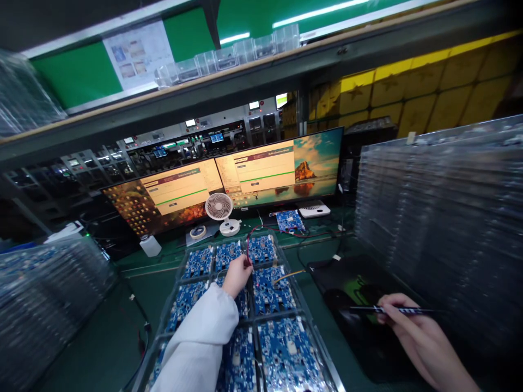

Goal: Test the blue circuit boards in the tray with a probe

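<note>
A clear tray (303,311) in front of me holds several blue circuit boards (270,292) in rows. My left hand (236,275), in a white sleeve, reaches over the tray with its fingers pinched on the end of a red wire (247,246) between two boards in the far rows. My right hand (412,325) hovers over a black mat (354,294) to the right and holds a thin black pen (388,310) that points left.
Two monitors (229,182) stand at the back, with a small white fan (220,211), a roll of tape (198,232) and a loose blue board (289,220) in front. Tall stacks of clear trays stand at right (441,218) and left (44,294).
</note>
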The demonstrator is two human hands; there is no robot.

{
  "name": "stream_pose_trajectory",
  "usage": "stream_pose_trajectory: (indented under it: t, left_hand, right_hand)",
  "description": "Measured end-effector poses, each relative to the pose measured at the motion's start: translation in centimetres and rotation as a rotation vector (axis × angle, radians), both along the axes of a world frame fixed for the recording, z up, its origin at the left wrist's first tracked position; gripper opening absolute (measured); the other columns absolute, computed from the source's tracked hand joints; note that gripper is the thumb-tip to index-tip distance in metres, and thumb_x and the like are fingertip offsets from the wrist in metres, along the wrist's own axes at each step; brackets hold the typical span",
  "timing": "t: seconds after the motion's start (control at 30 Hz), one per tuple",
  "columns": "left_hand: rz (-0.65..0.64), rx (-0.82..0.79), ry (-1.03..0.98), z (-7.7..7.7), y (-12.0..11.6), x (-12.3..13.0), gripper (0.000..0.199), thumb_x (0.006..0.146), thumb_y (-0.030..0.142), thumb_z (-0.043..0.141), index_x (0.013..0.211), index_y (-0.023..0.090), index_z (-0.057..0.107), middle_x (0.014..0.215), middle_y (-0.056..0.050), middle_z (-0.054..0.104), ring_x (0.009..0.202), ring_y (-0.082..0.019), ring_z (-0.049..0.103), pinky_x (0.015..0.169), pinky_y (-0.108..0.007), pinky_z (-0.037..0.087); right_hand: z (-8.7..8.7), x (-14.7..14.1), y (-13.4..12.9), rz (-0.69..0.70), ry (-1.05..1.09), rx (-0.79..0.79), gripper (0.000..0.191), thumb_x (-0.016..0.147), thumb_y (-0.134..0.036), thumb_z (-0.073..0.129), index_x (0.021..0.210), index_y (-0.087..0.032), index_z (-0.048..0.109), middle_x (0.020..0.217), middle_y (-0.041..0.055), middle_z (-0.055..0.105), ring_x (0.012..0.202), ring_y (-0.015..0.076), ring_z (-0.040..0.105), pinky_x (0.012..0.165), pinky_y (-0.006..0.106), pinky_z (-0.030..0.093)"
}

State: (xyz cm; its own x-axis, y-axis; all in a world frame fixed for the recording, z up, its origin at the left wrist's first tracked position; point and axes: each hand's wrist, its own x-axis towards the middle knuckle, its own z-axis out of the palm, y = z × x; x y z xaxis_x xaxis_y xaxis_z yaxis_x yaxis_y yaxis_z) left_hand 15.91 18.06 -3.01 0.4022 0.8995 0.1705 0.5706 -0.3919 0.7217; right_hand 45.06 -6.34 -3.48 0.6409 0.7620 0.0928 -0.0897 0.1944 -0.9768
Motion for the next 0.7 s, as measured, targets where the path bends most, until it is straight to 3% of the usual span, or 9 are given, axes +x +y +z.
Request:
stream_pose_trajectory:
  t: [0.27, 0.43, 0.7]
  left_hand:
    - [-0.075, 0.037, 0.013, 0.21, 0.05, 0.1, 0.023, 0.072, 0.001, 0.046, 0.085, 0.019, 0.052, 0.082, -0.001, 0.065, 0.078, -0.012, 0.063, 0.076, -0.023, 0.048]
    - [-0.117, 0.06, 0.102, 0.52, -0.03, 0.01, 0.031, 0.074, 0.001, 0.046, 0.098, 0.019, 0.054, 0.084, -0.002, 0.065, 0.08, -0.013, 0.063, 0.078, -0.023, 0.047]
    - [-0.123, 0.137, 0.268, 0.83, -0.64, 0.34, 0.035, 0.074, 0.001, 0.045, 0.101, 0.019, 0.059, 0.089, -0.004, 0.066, 0.087, -0.018, 0.06, 0.084, -0.029, 0.042]
  right_hand:
    - [0.25, -0.15, 0.07, -0.001, -0.007, -0.001, 0.043, 0.053, -0.059, 0.08, 0.062, -0.019, 0.065, 0.074, 0.0026, 0.054, 0.063, 0.015, 0.052, 0.055, 0.025, 0.05]
    - [0.1, -0.09, 0.07, 0.0, -0.007, 0.004, 0.044, 0.053, -0.059, 0.08, 0.063, -0.019, 0.064, 0.075, 0.0024, 0.054, 0.063, 0.0152, 0.051, 0.055, 0.025, 0.05]
    - [0.18, -0.09, 0.05, 0.001, -0.01, -0.002, 0.044, 0.053, -0.059, 0.08, 0.063, -0.019, 0.064, 0.074, 0.0028, 0.054, 0.063, 0.0154, 0.052, 0.055, 0.025, 0.051]
